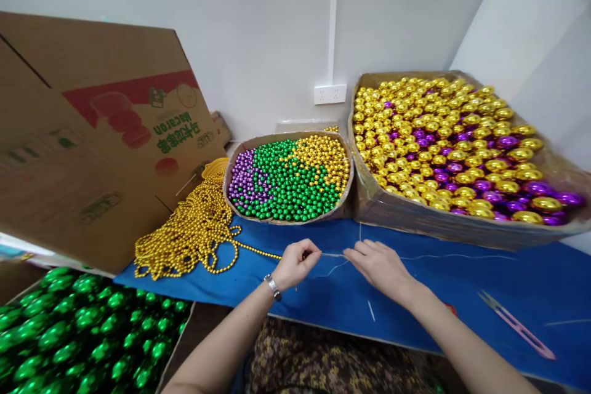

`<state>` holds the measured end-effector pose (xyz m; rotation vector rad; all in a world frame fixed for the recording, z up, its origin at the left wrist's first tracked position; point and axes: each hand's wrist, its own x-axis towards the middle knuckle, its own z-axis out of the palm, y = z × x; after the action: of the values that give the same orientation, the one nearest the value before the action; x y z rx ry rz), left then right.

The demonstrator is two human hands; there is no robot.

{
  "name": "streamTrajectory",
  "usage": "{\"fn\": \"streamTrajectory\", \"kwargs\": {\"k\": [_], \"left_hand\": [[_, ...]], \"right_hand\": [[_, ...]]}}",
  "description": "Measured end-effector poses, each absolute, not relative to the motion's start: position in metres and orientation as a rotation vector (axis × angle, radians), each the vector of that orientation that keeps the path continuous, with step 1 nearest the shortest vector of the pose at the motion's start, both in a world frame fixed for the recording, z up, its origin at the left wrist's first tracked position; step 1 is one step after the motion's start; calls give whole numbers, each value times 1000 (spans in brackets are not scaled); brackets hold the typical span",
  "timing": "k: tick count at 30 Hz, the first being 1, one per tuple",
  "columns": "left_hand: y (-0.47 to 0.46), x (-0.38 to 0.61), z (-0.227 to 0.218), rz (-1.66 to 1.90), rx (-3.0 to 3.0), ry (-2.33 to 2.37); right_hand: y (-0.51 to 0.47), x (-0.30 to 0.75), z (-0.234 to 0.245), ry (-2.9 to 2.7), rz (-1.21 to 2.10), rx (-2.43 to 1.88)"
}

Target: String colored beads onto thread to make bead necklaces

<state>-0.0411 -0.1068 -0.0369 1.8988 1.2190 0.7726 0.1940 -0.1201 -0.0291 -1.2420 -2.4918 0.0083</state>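
Observation:
My left hand [295,263], with a metal watch on the wrist, is closed in a pinch at the end of a gold bead string [258,252]. A thin pale thread [331,254] runs taut from its fingertips to my right hand [378,268], whose fingers are pressed together on the thread. More loose thread [452,257] trails to the right across the blue cloth [415,320]. The bead string leads left into a heap of gold bead strings [189,234]. What else the left fingers cover is hidden.
Behind my hands stand a box of purple, green and gold beads [290,221] and a larger box of gold and purple balls [415,215]. A carton [115,154] leans at left above green balls [87,332]. Pink thread snips [517,326] lie at right.

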Motion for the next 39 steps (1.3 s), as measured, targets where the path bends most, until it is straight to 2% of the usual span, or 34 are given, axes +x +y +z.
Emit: {"fn": "streamTrajectory", "kwargs": {"k": [7, 12, 18, 21, 25, 29, 31, 36, 39], "left_hand": [[-114, -35, -20, 775, 2246, 1192], [-119, -32, -19, 781, 2333, 1183], [-118, -40, -17, 762, 2371, 1263], [-119, -37, -17, 758, 2388, 1261], [-122, -29, -16, 772, 2389, 1223], [-124, -31, -13, 837, 2309, 1183], [-124, -35, -12, 859, 2228, 1194], [-125, -41, -16, 860, 1985, 1253], [-123, -42, -22, 881, 1866, 1243]], "right_hand": [[-134, 188, -33, -2298, 223, -1318], [-140, 152, -20, -2099, 389, -1156], [-132, 196, 6, -1753, 21, -1389], [-140, 198, 10, -1763, -102, -1335], [-146, 162, -5, -2080, 232, -1159], [-141, 139, -21, -2025, 796, -1175], [-138, 140, -23, -1962, 976, -1194], [-136, 156, -17, -1941, 1042, -1201], [-137, 162, -15, -1892, 1189, -1203]]}}
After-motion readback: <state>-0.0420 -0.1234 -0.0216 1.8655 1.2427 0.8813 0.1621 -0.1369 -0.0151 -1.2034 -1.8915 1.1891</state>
